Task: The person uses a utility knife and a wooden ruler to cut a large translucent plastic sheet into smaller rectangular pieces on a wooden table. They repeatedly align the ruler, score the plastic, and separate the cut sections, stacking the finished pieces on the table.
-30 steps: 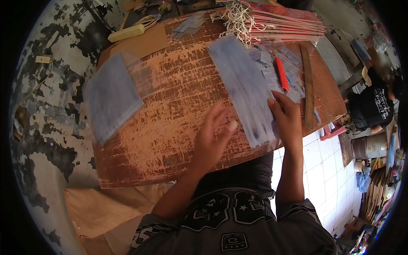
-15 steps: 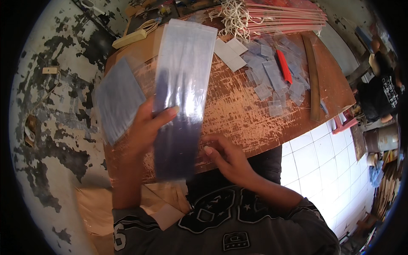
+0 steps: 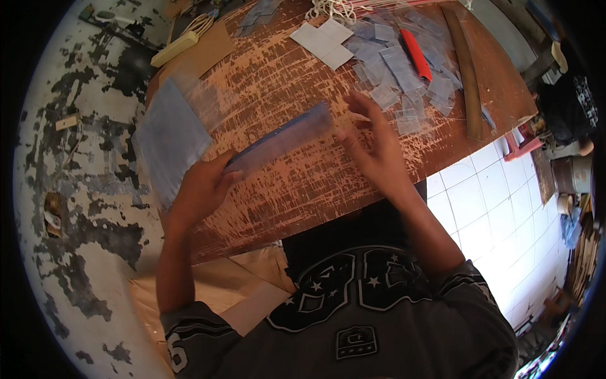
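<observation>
Left hand (image 3: 205, 186) clamped on plastic strip (image 3: 284, 142), not yet laid flat; right hand (image 3: 379, 151) empty, spread beside strip end; bluish sheet (image 3: 173, 136) already flat, left edge of surface (image 3: 278, 202)

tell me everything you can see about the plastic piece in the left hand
The plastic piece is long, flat and bluish, and looks smooth and see-through, with a darker upper edge. It is tilted nearly edge-on to the camera, so it shows as a narrow strip slanting up to the right above the scuffed brown table. The left hand grips its left end; the open right hand is near the other end, seemingly not touching. Whether it is one sheet or several is unclear.
</observation>
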Demonstrator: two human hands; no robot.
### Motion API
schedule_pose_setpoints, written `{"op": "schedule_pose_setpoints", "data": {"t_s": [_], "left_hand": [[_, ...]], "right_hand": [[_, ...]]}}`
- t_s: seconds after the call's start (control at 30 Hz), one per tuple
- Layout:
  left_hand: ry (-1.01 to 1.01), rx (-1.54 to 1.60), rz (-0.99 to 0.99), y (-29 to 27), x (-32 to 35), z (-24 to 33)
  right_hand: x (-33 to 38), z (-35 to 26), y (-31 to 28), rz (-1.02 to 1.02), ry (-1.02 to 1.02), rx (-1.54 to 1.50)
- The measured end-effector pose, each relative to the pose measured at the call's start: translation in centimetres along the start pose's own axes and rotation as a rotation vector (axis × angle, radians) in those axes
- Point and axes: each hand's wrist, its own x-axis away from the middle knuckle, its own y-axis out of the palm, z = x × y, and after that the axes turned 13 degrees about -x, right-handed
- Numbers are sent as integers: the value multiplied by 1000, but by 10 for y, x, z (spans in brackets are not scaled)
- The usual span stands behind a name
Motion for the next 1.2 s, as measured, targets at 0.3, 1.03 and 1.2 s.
{"op": "schedule_pose_setpoints", "data": {"t_s": [0.3,1.03,1.2], "left_hand": [[10,-54,144,8,-7,9],[-12,-201,232,14,-9,8],[-45,-173,209,10,-7,4]], "right_hand": [[6,9,28,-100,-47,-19],[7,7,34,-136,-50,36],[8,-5,33,-87,84,-118]]}}
